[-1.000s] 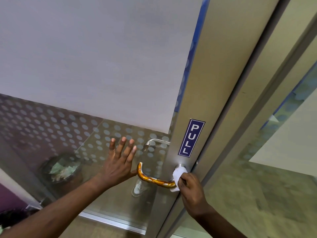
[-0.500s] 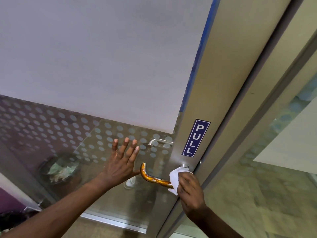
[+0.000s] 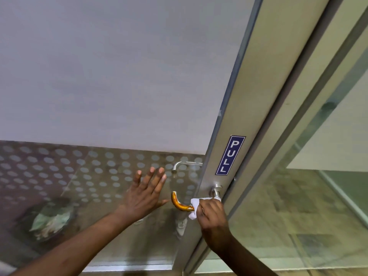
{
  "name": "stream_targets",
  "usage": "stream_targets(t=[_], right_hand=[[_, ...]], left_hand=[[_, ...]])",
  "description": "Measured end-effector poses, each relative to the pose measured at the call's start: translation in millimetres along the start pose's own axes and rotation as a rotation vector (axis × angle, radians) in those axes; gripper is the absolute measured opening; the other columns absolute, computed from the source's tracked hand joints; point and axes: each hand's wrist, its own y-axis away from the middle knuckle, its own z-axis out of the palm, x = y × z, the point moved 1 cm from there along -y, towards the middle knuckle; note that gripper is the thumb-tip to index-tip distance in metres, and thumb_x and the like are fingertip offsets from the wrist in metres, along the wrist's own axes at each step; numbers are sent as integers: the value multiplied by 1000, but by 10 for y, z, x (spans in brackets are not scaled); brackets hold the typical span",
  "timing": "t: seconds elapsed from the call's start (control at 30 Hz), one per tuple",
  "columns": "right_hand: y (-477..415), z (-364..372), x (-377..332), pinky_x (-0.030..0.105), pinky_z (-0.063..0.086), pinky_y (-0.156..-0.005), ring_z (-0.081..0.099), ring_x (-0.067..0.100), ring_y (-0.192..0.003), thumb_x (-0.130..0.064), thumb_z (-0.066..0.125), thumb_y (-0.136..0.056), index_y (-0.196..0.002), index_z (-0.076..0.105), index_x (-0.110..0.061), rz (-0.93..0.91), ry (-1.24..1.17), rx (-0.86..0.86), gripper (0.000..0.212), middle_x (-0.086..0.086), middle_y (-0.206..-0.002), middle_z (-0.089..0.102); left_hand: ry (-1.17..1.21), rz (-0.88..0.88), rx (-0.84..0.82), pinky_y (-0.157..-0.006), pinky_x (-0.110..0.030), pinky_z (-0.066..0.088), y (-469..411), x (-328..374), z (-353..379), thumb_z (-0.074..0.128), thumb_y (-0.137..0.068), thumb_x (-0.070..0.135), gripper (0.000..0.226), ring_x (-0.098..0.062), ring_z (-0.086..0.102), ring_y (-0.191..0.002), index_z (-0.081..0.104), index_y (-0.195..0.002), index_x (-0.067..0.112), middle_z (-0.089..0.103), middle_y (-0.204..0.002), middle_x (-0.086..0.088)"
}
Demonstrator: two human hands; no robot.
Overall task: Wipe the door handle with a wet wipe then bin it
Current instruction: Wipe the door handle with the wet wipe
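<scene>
The right hand [image 3: 212, 215] is gripping a white wet wipe [image 3: 194, 208], its grip clamped on the cloth and wrapped around the door handle [image 3: 180, 204] partway along the lever, close to where the lever is meeting the metal spindle [image 3: 216, 191]. The wipe is bunching out on the near side of the fingers, touching the handle, with a fold hanging below the lever. The free end of the handle is showing an amber, glossy curve, turning upward to the left of the wipe.

The left hand [image 3: 144, 197] is pressing flat against the glass panel [image 3: 89, 176] just left of the handle, fingers spread and pointing up, its grip wide apart and holding nothing; the thumb is reaching toward the handle's curved tip without touching it.

Above the spindle, a blue PULL sign [image 3: 230, 155] is sitting upright on the door's metal stile [image 3: 239, 96]. The glass is carrying a band of frosted dots, with plain frosting above. Through it, a second handle [image 3: 184, 165] is showing on the far side, and lower left, a dark round bin [image 3: 50, 219] with pale crumpled waste in it is sitting beyond the glass.
</scene>
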Motion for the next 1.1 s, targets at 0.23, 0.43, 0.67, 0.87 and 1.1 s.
stream_targets(t=[0.23, 0.43, 0.67, 0.87, 1.1], right_hand=[[-117, -23, -256, 38, 43, -77, 63, 28, -81, -20, 60, -93, -94, 69, -2, 103, 112, -8, 20, 11, -89, 70], [-177, 8, -421, 38, 46, -72, 64, 30, -76, -15, 70, -85, -91, 69, 1, 151, 204, -24, 16, 14, -82, 69], [-466, 69, -792, 36, 38, -58, 48, 27, -60, -7, 64, -89, -85, 64, 1, 207, 324, 43, 9, 13, -67, 56], [-765, 128, -956, 30, 47, -53, 57, 24, -55, -6, 52, -83, -84, 69, -1, 447, 408, -155, 17, 10, -68, 63], [-1022, 35, -1105, 28, 51, -55, 61, 23, -54, -4, 49, -72, -74, 66, -9, 670, 322, -364, 18, 5, -63, 65]], left_hand=[[31, 50, 41, -118, -53, -3, -75, -25, -116, 74, -60, 66, 128, -34, -1, -148, 9, -150, 1, -1, -161, -16], [82, 77, 54, -117, -52, -8, -150, -45, -275, 82, -52, 60, 141, -34, -10, -147, 0, -150, -1, -10, -161, -17], [123, 77, 47, -118, -52, -8, -156, -49, -260, 86, -49, 54, 144, -33, -8, -148, 0, -150, 0, -9, -161, -17], [160, 79, 51, -119, -50, -10, -101, -73, -179, 87, -54, 45, 137, -32, -7, -148, 0, -150, -2, -8, -161, -18], [145, 116, 45, -120, -48, -9, -47, -136, -186, 81, -60, 32, 125, -33, -6, -148, 1, -149, -4, -8, -160, -20]])
